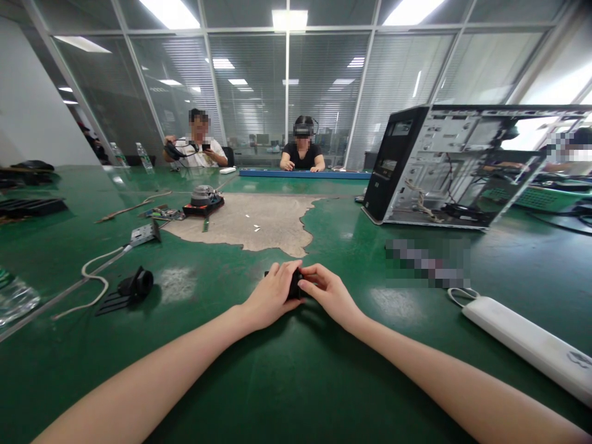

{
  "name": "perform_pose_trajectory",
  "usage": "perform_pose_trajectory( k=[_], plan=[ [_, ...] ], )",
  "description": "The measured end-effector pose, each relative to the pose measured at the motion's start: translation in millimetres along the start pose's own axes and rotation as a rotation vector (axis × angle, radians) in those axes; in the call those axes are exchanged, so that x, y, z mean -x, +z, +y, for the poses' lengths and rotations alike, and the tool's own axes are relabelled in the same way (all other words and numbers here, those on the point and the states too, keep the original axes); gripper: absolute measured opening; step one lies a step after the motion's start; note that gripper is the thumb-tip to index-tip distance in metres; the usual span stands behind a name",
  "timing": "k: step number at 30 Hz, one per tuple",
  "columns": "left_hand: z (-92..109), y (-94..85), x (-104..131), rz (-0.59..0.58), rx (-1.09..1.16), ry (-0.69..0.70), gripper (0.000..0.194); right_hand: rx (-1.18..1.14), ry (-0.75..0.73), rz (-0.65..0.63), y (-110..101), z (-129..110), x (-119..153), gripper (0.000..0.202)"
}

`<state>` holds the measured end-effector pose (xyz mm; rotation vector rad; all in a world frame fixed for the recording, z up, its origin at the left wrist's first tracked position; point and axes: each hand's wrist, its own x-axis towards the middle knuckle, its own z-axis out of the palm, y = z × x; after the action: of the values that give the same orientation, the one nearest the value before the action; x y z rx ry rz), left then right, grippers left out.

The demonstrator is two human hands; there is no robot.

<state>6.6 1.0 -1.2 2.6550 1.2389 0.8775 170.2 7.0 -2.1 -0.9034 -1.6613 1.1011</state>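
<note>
A small black part (295, 285) sits between my hands, low over the green table; its kind is hard to make out because fingers cover most of it. My left hand (274, 295) is wrapped over its top and left side. At its right end, my right hand (330, 293) pinches with thumb and forefinger. Left of my hands lies a black plastic duct-like piece (136, 283) with a round opening and slotted fins. Beyond them is a bare, worn patch (259, 222) in the table's green covering.
An opened computer case (402, 166) stands at right, near a white power strip (522, 336). A heatsink fan (203, 200), a circuit board (165, 213) and a metal bracket (145, 233) lie at left, beside a plastic bottle (18, 299). Two people (303, 151) sit across the table.
</note>
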Motion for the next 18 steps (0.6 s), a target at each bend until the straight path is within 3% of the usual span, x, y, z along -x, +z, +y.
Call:
perform_pose_trajectory(
  k=[5,13,18],
  plan=[
    [-9,4.5,-3,0.047,0.136,-0.061,0.079,-0.021,0.08,-0.001,-2,4,-5,0.027],
    [-11,3.4,-4,-0.002,0.097,-0.042,0.064,-0.012,0.073,-0.043,-2,5,-3,0.026],
    [-9,4.0,-2,-0.003,0.029,-0.055,0.065,0.022,0.052,-0.03,-1,4,1,0.027]
  ],
)
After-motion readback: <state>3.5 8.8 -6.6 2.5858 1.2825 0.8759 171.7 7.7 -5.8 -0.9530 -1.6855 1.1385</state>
